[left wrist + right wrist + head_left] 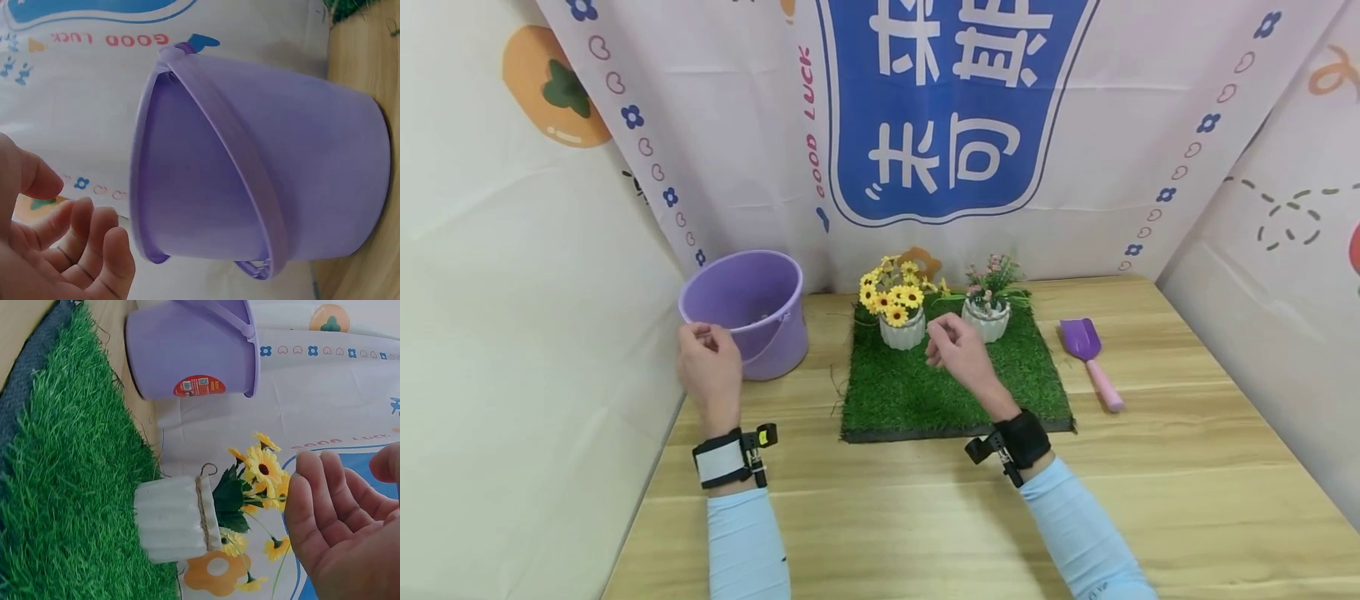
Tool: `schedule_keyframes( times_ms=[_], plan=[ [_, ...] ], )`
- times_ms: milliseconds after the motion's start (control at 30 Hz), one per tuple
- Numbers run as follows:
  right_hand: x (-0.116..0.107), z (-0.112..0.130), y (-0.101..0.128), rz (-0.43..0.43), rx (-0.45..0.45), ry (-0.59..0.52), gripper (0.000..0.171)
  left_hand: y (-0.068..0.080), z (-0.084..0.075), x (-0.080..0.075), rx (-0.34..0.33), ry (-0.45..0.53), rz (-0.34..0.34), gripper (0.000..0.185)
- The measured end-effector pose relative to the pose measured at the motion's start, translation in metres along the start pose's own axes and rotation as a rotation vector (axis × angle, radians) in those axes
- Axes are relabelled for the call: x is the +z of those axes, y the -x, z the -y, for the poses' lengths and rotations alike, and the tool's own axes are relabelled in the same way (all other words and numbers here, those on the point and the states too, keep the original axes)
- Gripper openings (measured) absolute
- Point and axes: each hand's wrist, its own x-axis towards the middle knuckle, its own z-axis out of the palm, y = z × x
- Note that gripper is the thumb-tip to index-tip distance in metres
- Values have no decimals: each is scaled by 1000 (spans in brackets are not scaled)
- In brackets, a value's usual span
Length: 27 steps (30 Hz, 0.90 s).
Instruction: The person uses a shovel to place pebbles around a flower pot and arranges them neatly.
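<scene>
The bucket (786, 348) stands upright on the table (887, 517), just beyond the left hand (710, 362) and a little to its right, and that hand is clearly the nearer of the two. From the head, the left hand overlaps the near left part of the rim; the left wrist view sets it at rim height, with no finger hooked over the edge, though whether a fingertip brushes the plastic I cannot tell. The bucket's long axis is vertical, mouth up, and its handle (250, 156) hangs down across the side towards the person, so an easy reach from here would, I judge, meet the rim or that handle first. The right hand (962, 354) hangs over the grass mat (925, 404), closest to the two white pots. The pot of yellow flowers (902, 335) stands upright just to its left — the right wrist view puts the fingers level with the blooms, above the pot's rim and apart from it — while the pot of pink flowers (987, 323) is just beyond it and slightly right. Both hands have loosely curled fingers and hold nothing visible, thumb close to the fingertips on the left and apart from them on the right. Past the mat's right edge lies a shovel (1087, 356), pink grip towards the person, blade pointing away and leaning left; the right hand is nearer to it.
</scene>
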Motion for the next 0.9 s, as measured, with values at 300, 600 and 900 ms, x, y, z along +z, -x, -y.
schedule_keyframes(
  times_ms=[300,600,900],
  plan=[
    [10,-21,-15,87,77,-75,30,-6,7,-2,-88,41,-45,29],
    [24,-24,-21,132,108,-126,37,-9,11,-4,-140,129,-13,31],
    [38,-23,-26,136,170,-189,33,-11,18,-2,-221,160,40,34]
  ],
)
